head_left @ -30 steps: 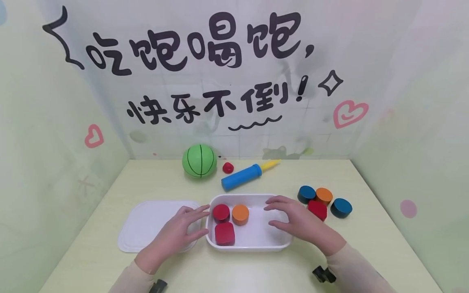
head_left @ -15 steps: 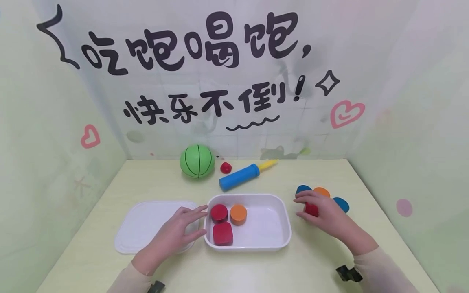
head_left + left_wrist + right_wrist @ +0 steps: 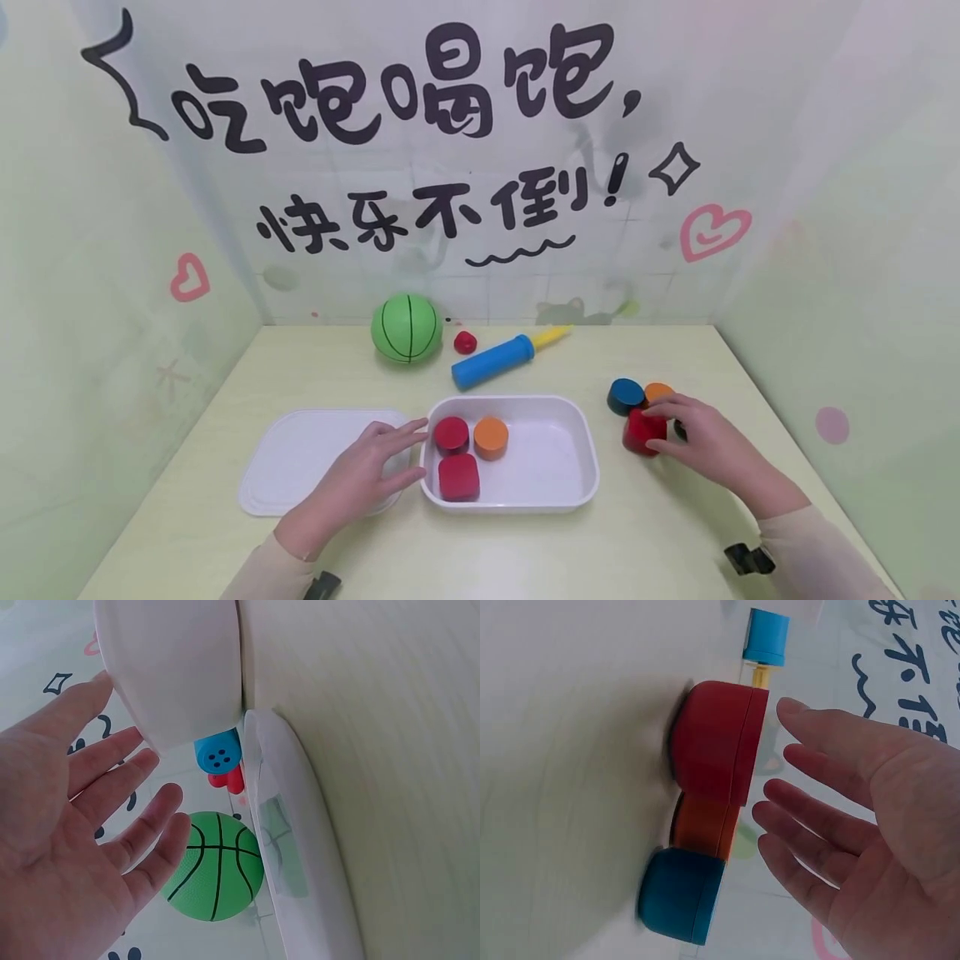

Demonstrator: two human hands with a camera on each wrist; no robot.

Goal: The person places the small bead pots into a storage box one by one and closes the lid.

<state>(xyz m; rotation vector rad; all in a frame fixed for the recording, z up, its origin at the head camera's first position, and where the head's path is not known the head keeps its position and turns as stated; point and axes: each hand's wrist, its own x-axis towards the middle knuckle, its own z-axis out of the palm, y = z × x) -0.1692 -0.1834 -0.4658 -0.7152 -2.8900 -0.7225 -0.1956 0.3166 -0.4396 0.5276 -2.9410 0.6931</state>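
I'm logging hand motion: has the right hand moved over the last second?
Yes, rightward: earlier over the white box's right end, the right hand is now beyond it, by a red block.

The left hand point(image 3: 371, 467) is at the left rim of a white tray point(image 3: 547, 454), the right hand point(image 3: 705, 440) at a red block point(image 3: 637, 437) on the right. Three blocks point(image 3: 458, 477) sit in the tray's left half; a ball point(image 3: 407, 328) sits farther back.

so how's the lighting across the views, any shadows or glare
Head view: bright, pale sheen low on the pale yellow wood-grain tabletop, soft shadow below the person's right hand; left wrist view: dimmer, no harsh glare; right wrist view: also dim, soft dark shadow beside the red rounded-square block.
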